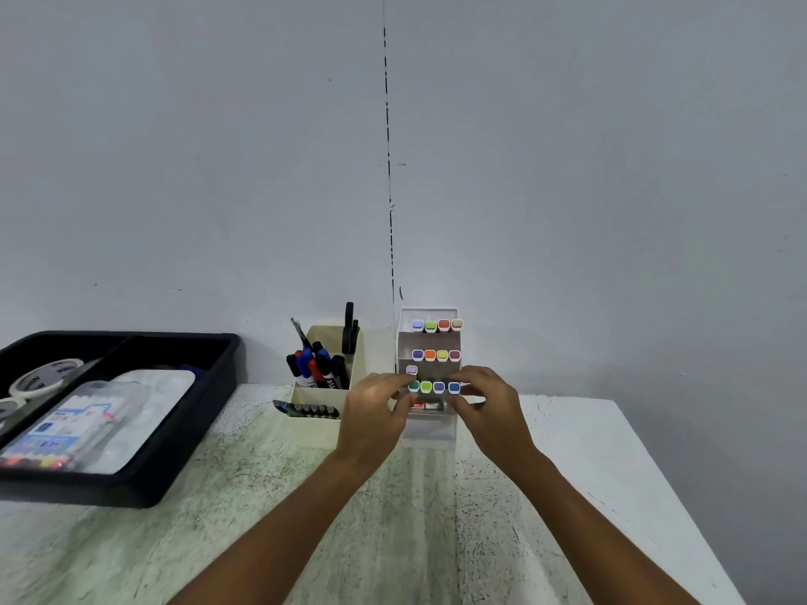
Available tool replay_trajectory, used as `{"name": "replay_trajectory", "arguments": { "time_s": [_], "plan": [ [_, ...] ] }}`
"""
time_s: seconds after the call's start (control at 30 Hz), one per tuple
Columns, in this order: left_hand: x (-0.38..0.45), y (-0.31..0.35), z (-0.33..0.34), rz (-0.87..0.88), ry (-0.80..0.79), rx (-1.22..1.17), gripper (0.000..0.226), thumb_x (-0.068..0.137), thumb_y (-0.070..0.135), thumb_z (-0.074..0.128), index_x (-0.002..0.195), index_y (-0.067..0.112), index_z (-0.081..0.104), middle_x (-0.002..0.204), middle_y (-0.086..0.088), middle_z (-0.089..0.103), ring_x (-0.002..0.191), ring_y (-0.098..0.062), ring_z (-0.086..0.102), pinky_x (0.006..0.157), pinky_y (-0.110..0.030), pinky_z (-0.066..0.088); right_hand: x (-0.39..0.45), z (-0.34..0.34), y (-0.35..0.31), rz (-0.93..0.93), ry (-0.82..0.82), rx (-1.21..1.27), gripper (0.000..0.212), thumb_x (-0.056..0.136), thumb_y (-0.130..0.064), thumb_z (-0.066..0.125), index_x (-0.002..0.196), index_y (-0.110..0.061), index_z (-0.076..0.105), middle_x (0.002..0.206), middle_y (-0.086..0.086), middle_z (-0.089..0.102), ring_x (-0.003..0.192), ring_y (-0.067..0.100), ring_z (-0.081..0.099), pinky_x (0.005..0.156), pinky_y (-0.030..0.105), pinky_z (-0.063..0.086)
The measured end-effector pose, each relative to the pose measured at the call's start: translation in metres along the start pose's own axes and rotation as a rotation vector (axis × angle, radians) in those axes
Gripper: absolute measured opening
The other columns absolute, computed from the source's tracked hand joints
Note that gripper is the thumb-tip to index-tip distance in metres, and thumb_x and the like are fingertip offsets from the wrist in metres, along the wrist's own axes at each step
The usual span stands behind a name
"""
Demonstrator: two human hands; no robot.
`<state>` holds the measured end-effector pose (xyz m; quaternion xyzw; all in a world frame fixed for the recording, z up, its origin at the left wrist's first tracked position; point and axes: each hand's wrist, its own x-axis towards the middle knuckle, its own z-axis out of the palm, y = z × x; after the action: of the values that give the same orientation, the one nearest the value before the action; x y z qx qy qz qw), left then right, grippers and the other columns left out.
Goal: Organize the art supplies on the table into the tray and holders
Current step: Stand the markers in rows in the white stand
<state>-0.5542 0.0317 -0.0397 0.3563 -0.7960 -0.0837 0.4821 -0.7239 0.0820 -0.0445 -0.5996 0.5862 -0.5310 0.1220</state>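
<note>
Hands (380, 403) (484, 399) hide marker holder's (428, 338) lower front; grip unclear

Bare table (393, 517) in front; black tray (187, 456) blocks left, beige holder (325, 423) centre.

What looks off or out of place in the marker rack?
One lilac-capped marker sits alone at the left edge of the white tiered marker rack, between the middle and lower rows, out of line with the neat rows of four. Both hands are at the lower row.

One head-worn camera looked forward and down, close above the fingers (395, 393), with the surface (393, 517) beneath and wall (567, 168) beyond them.
</note>
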Motion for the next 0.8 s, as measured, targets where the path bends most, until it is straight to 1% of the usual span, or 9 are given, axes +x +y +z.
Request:
{"name": "replay_trajectory", "arguments": {
  "time_s": [0.13, 0.37, 0.43, 0.5, 0.57, 0.63, 0.7, 0.77, 0.8],
  "plan": [
    [0.001, 0.004, 0.001, -0.006, -0.01, -0.003, 0.026, 0.07, 0.004, 0.083, 0.095, 0.006, 0.076, 0.082, -0.004, 0.074, 0.068, -0.013, 0.066, 0.067, -0.021, 0.05, 0.002, 0.0, -0.002, -0.015, 0.004, -0.018, 0.022, 0.083, -0.003, 0.071, 0.104, -0.009, 0.071, 0.103, -0.008, 0.062, 0.089, 0.007, 0.062, 0.071, 0.007, 0.05],
    [0.002, 0.004, 0.004, -0.009, -0.002, -0.016, 0.026, 0.07, 0.006, 0.083, 0.095, 0.007, 0.076, 0.082, -0.003, 0.075, 0.07, -0.009, 0.066, 0.071, -0.015, 0.047, 0.001, -0.002, -0.003, -0.035, 0.002, -0.031, 0.024, 0.082, -0.001, 0.071, 0.105, -0.009, 0.071, 0.103, -0.009, 0.061, 0.087, 0.001, 0.06, 0.07, 0.005, 0.049],
    [0.002, 0.003, 0.003, -0.014, -0.008, -0.023, 0.026, 0.071, 0.007, 0.083, 0.096, 0.008, 0.076, 0.082, -0.002, 0.075, 0.069, -0.005, 0.064, 0.07, -0.014, 0.048, 0.0, -0.002, -0.003, -0.036, 0.005, -0.021, 0.025, 0.082, -0.002, 0.071, 0.105, -0.012, 0.07, 0.104, -0.01, 0.062, 0.088, 0.006, 0.063, 0.07, 0.01, 0.052],
    [0.002, 0.003, 0.002, -0.017, -0.017, -0.044, 0.027, 0.071, 0.007, 0.082, 0.097, 0.009, 0.076, 0.08, 0.0, 0.074, 0.068, -0.004, 0.062, 0.067, -0.018, 0.052, -0.001, -0.003, -0.003, -0.021, 0.006, -0.022, 0.026, 0.081, -0.004, 0.071, 0.104, -0.016, 0.067, 0.106, -0.01, 0.063, 0.091, 0.012, 0.065, 0.069, 0.022, 0.058],
    [0.004, 0.003, -0.001, -0.019, -0.026, -0.068, 0.027, 0.072, 0.009, 0.081, 0.099, 0.009, 0.075, 0.078, 0.001, 0.072, 0.065, -0.007, 0.062, 0.063, -0.023, 0.054, -0.003, -0.002, -0.006, 0.014, 0.021, -0.006, 0.029, 0.081, -0.006, 0.071, 0.103, -0.023, 0.063, 0.108, -0.011, 0.062, 0.094, 0.016, 0.065, 0.069, 0.034, 0.06],
    [0.005, 0.005, -0.004, -0.001, -0.032, -0.072, 0.029, 0.072, 0.015, 0.078, 0.101, 0.01, 0.074, 0.08, 0.002, 0.072, 0.066, -0.007, 0.06, 0.061, -0.021, 0.051, -0.006, 0.002, -0.009, 0.015, 0.063, 0.001, 0.031, 0.081, -0.008, 0.07, 0.106, -0.026, 0.062, 0.112, -0.012, 0.061, 0.099, 0.017, 0.064, 0.073, 0.039, 0.06],
    [0.005, 0.004, -0.004, 0.013, -0.041, -0.077, 0.031, 0.072, 0.021, 0.076, 0.101, 0.012, 0.074, 0.085, 0.003, 0.072, 0.069, -0.003, 0.056, 0.062, -0.016, 0.047, -0.007, 0.007, -0.012, 0.019, 0.094, -0.042, 0.031, 0.083, -0.015, 0.07, 0.113, -0.019, 0.065, 0.125, -0.004, 0.061, 0.11, 0.02, 0.061, 0.084, 0.042, 0.057],
    [0.003, 0.004, -0.003, -0.003, -0.055, -0.088, 0.033, 0.072, 0.024, 0.076, 0.104, 0.015, 0.073, 0.092, 0.006, 0.072, 0.074, 0.004, 0.054, 0.064, -0.014, 0.044, -0.009, 0.011, -0.015, 0.057, 0.107, -0.111, 0.037, 0.084, -0.023, 0.071, 0.119, -0.014, 0.065, 0.138, 0.004, 0.054, 0.124, 0.023, 0.052, 0.097, 0.039, 0.048],
    [0.003, 0.004, -0.002, -0.012, -0.055, -0.089, 0.035, 0.073, 0.025, 0.077, 0.106, 0.016, 0.072, 0.094, 0.007, 0.072, 0.076, 0.006, 0.053, 0.065, -0.013, 0.043, -0.01, 0.012, -0.018, 0.077, 0.107, -0.138, 0.039, 0.084, -0.025, 0.071, 0.121, -0.014, 0.065, 0.142, 0.006, 0.05, 0.129, 0.023, 0.047, 0.099, 0.036, 0.042]
  ]
}}
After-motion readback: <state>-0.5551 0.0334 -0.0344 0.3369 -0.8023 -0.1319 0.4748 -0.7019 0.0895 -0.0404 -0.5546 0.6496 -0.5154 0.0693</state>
